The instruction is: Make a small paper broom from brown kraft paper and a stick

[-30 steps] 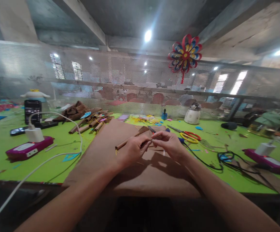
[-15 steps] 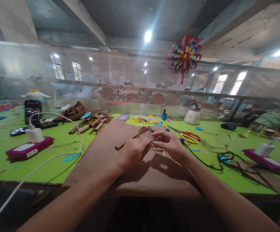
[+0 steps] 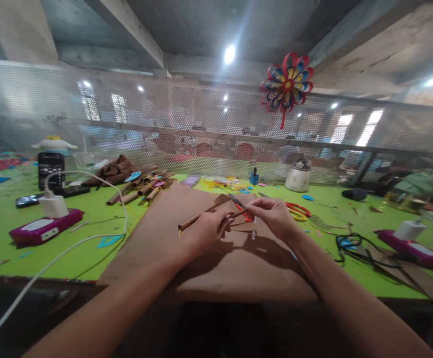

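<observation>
My left hand (image 3: pixel 205 231) is closed around a thin brown rolled paper tube (image 3: pixel 196 219) that points up and to the right over a large brown paper sheet (image 3: pixel 201 271). My right hand (image 3: pixel 272 215) sits just to its right. Its fingers pinch small red-handled scissors (image 3: pixel 241 208), whose dark blades point toward the frayed far end of the tube. Both hands hover just above the sheet, almost touching.
On the green table (image 3: pixel 100 223) lie a pile of rolled brown tubes (image 3: pixel 142 189), yellow-and-red scissors (image 3: pixel 297 210), black cables (image 3: pixel 351 246) and two magenta boxes (image 3: pixel 45 229) (image 3: pixel 412 247) with white chargers. A phone (image 3: pixel 50 171) stands at the far left. A mesh fence (image 3: pixel 201 129) backs the table.
My right hand has moved up and away a little and now holds the small red-handled scissors instead of pinching at the tube. My left hand keeps the tube in place.
</observation>
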A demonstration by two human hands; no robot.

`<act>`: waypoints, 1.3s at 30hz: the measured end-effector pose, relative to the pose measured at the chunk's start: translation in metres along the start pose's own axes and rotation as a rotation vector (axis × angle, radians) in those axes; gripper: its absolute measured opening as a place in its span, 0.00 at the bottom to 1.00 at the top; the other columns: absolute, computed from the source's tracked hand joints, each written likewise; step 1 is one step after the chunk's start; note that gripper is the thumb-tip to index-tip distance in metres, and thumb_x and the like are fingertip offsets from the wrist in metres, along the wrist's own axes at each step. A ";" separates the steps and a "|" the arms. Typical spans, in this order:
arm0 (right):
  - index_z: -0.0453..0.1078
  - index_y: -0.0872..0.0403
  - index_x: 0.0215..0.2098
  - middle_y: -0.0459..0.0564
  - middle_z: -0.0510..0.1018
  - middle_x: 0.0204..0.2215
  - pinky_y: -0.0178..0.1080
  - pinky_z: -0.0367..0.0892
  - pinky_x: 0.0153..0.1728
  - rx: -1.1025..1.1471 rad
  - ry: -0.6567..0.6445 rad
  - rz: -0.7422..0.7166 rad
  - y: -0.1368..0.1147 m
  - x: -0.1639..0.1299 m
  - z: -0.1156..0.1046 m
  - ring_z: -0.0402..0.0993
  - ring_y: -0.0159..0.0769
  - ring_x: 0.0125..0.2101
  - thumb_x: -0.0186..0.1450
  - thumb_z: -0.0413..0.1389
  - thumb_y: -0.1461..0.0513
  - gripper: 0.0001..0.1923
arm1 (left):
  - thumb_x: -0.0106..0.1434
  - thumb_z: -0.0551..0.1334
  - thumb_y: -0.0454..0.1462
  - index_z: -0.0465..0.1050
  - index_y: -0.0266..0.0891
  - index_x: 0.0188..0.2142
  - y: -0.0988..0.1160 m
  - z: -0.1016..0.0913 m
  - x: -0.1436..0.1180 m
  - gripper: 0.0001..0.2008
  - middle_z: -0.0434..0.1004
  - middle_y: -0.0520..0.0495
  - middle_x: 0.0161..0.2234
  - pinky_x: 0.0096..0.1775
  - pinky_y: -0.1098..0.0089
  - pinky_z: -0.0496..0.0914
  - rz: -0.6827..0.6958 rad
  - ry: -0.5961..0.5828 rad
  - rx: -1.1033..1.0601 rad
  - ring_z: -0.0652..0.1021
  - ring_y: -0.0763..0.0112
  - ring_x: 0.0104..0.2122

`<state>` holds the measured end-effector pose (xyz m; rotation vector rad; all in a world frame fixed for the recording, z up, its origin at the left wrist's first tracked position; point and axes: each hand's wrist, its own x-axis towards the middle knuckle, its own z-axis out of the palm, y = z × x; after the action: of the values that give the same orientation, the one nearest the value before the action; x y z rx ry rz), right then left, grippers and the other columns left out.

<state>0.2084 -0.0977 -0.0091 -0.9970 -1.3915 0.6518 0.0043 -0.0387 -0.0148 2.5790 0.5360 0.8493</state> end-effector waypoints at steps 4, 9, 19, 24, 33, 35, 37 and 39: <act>0.76 0.55 0.27 0.45 0.75 0.20 0.37 0.64 0.29 0.044 0.020 -0.021 -0.002 0.002 -0.011 0.68 0.29 0.22 0.54 0.64 0.57 0.09 | 0.66 0.49 0.35 0.65 0.38 0.46 -0.006 0.002 -0.003 0.12 0.72 0.48 0.29 0.29 0.72 0.63 0.051 0.040 0.125 0.70 0.74 0.25; 0.76 0.56 0.25 0.45 0.74 0.20 0.37 0.64 0.29 0.053 0.006 -0.040 -0.005 0.002 -0.013 0.67 0.30 0.23 0.54 0.64 0.57 0.09 | 0.64 0.48 0.31 0.65 0.36 0.39 -0.008 0.003 -0.005 0.09 0.70 0.48 0.26 0.29 0.71 0.62 0.115 0.076 0.266 0.68 0.73 0.24; 0.73 0.55 0.28 0.45 0.74 0.22 0.37 0.64 0.30 0.099 -0.048 0.015 0.000 0.002 -0.003 0.67 0.30 0.24 0.53 0.64 0.56 0.11 | 0.65 0.48 0.34 0.64 0.38 0.32 0.006 -0.004 -0.002 0.09 0.67 0.52 0.21 0.26 0.72 0.57 0.018 0.045 0.181 0.65 0.75 0.20; 0.73 0.56 0.24 0.44 0.73 0.19 0.37 0.63 0.28 0.057 -0.013 0.048 -0.003 0.002 0.004 0.66 0.29 0.21 0.51 0.65 0.55 0.12 | 0.67 0.48 0.39 0.67 0.38 0.30 0.009 -0.006 0.002 0.13 0.70 0.49 0.24 0.29 0.71 0.60 0.014 0.022 0.109 0.68 0.73 0.23; 0.72 0.56 0.25 0.43 0.71 0.18 0.33 0.58 0.21 -0.070 -0.121 0.079 0.004 -0.003 0.015 0.64 0.27 0.19 0.52 0.64 0.53 0.14 | 0.63 0.56 0.38 0.75 0.37 0.38 0.005 0.004 0.012 0.11 0.76 0.43 0.35 0.40 0.65 0.66 0.112 0.093 0.029 0.72 0.67 0.36; 0.73 0.56 0.25 0.44 0.72 0.18 0.33 0.58 0.21 -0.032 -0.131 0.104 0.006 -0.003 0.017 0.64 0.26 0.19 0.51 0.65 0.54 0.14 | 0.62 0.57 0.38 0.75 0.36 0.35 0.005 0.004 0.012 0.09 0.76 0.45 0.32 0.37 0.68 0.66 0.064 0.062 -0.059 0.73 0.69 0.32; 0.73 0.56 0.24 0.44 0.72 0.18 0.33 0.58 0.22 0.025 -0.094 0.125 0.007 -0.003 0.018 0.63 0.26 0.19 0.50 0.66 0.55 0.13 | 0.60 0.58 0.38 0.74 0.36 0.31 0.006 0.002 0.012 0.09 0.75 0.48 0.27 0.31 0.70 0.65 -0.025 0.010 -0.180 0.72 0.72 0.27; 0.73 0.56 0.23 0.43 0.72 0.17 0.33 0.58 0.22 0.083 -0.044 0.141 0.007 -0.003 0.018 0.62 0.26 0.18 0.50 0.66 0.56 0.12 | 0.59 0.59 0.40 0.73 0.35 0.28 0.007 -0.002 0.013 0.10 0.72 0.51 0.22 0.27 0.73 0.62 -0.136 -0.057 -0.315 0.69 0.75 0.22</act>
<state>0.1917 -0.0938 -0.0180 -1.0254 -1.3300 0.8341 0.0145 -0.0386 -0.0042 2.2471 0.5087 0.7456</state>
